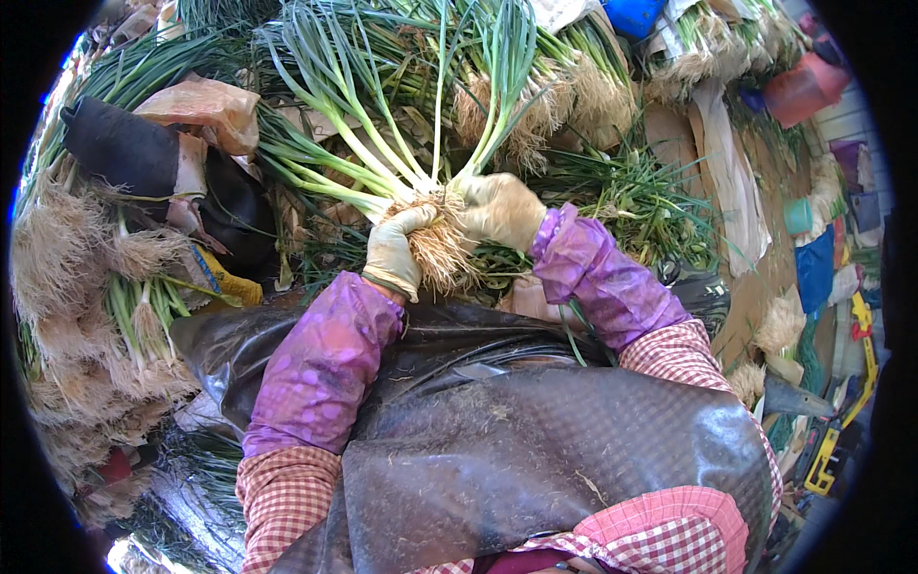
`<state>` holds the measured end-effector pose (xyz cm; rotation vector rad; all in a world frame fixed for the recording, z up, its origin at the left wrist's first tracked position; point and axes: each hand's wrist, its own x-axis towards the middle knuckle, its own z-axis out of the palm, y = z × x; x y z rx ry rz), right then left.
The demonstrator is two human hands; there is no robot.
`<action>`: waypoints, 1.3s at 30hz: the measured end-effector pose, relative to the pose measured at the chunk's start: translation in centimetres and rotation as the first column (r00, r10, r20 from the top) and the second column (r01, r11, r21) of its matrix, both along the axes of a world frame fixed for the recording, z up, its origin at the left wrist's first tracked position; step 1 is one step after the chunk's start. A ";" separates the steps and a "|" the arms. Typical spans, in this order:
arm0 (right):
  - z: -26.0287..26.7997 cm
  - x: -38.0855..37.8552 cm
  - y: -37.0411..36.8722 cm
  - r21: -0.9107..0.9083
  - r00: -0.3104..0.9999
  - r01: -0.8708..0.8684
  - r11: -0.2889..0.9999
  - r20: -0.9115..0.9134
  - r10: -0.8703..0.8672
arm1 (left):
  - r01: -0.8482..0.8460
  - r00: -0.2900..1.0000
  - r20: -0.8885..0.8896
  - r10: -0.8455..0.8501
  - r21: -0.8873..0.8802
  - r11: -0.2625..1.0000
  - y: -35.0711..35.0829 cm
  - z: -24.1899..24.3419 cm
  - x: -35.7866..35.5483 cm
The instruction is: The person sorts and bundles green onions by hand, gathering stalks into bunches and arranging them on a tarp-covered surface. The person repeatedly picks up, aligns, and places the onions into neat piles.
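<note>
Before me a bunch of young leeks or similar green alliums (373,154) fans out, leaves pointing away and pale stalks meeting at the base. Its tangled straw-coloured roots (441,251) hang toward my body. My left hand (394,251), in a pale rubber glove, grips the bunch at the root end, thumb across the roots. On the other side my right hand (504,208), gloved too and slightly blurred, is closed around the base of the right-hand stalks, against the roots. Purple sleeve covers reach both wrists. A dark plastic apron (531,430) covers my lap.
Rooted bundles (61,244) are heaped at left beside a black rubbery piece (122,143). More bundles (574,93) lie beyond my hands. Loose green leaves (638,208) cover the ground at right, near cardboard (753,301). A yellow-framed tool (825,459) lies far right.
</note>
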<state>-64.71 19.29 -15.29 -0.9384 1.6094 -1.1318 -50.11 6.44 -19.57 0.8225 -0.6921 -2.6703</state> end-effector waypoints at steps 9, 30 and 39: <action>-1.6 5.9 2.0 0.321 0.356 -0.768 0.554 -0.506 0.786 | -0.018 0.999 -0.037 0.020 0.066 0.998 -0.1 0.3 -0.1; 1.2 -1.0 1.4 -0.197 0.700 0.394 0.898 -0.568 -0.432 | 0.104 0.983 -0.165 -0.077 0.165 0.981 0.0 0.7 0.8; -0.4 -0.3 0.6 -0.186 0.760 0.163 0.969 -0.603 -0.244 | 0.036 0.999 -0.024 -0.036 0.001 0.999 0.2 -1.4 0.4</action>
